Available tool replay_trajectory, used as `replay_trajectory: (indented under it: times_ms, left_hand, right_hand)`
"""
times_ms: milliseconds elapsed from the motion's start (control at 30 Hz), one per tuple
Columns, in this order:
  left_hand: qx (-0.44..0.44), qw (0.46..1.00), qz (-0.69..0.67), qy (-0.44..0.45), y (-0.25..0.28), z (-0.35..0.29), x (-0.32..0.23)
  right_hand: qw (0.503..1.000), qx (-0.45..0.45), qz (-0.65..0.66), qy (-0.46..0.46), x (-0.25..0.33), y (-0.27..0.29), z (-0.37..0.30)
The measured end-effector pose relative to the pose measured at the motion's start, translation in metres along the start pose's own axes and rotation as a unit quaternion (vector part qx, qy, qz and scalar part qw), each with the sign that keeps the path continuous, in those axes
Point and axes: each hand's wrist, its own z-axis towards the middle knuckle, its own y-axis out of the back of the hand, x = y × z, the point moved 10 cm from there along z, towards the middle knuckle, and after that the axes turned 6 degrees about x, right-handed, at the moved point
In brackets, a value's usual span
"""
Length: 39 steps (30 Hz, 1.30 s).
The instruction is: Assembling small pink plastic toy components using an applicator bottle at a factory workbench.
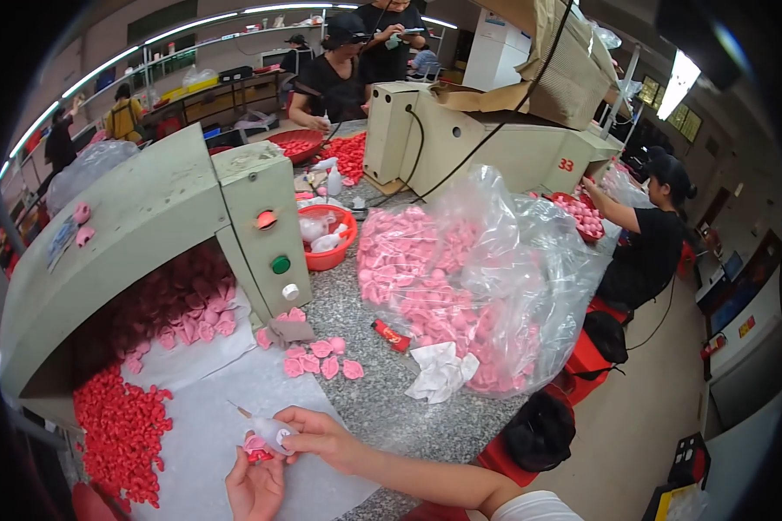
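Note:
My right hand (326, 441) grips a small translucent squeeze bottle (273, 432) with a thin needle tip, which points up and to the left. Just below it, my left hand (256, 488) pinches a small pink petal-shaped piece (254, 443) with red (260, 455) at its lower side. The bottle partly covers this piece, so I cannot tell whether the two touch. Both hands are over white paper (217, 434). To their left lies a heap of small red pieces (123, 434). Several loose pink pieces (321, 349) lie on the stone tabletop beyond.
A grey-green machine housing (117, 204) arches over more pink pieces (204, 317) at left. A clear bag of pink pieces (426, 278), a crumpled tissue (441, 372) and a red bowl of bottles (328, 259) are on the table. Co-workers (334, 82) sit farther off; red stools line the right edge.

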Motion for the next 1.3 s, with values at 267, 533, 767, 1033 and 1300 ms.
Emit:
replay_trajectory:
  times_ms: [267, 533, 767, 1033, 1300]
  left_hand:
    - [-0.017, 1.000, -0.002, -0.009, 0.005, -0.004, -0.006]
    - [-0.003, 1.000, -0.015, -0.001, 0.001, 0.002, -0.001]
    - [0.027, 0.997, -0.056, 0.047, 0.007, -0.002, 0.000]
    - [0.028, 0.999, -0.027, 0.038, 0.010, 0.003, 0.001]
    - [0.032, 0.999, 0.001, 0.026, 0.012, 0.004, 0.001]
  right_hand:
    - [0.999, 0.034, -0.001, -0.008, -0.007, -0.003, 0.004]
    - [1.000, 0.021, -0.007, -0.007, -0.004, 0.002, 0.002]
    - [1.000, 0.015, 0.001, -0.003, 0.000, -0.006, 0.003]
    - [0.999, 0.041, 0.000, 0.010, 0.006, -0.008, 0.000]
    - [0.998, 0.052, 0.014, 0.017, 0.004, -0.010, 0.002]
